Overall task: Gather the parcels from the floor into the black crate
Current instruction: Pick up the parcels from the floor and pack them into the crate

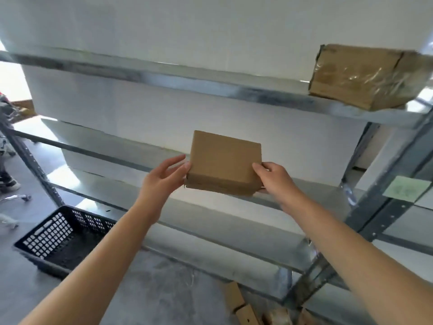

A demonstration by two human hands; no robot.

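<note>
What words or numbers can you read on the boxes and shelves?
No text here can be read.
The pale green note at the rack's right side: faint marks, too blurred to read.
The small cardboard box being held: plain, no writing shows.
The taped box on the upper shelf: no writing shows.
The black crate: no label shows.

Bright daylight from the left glares off metal shelves (pixel 164 75); edges bend, blurred.
</note>
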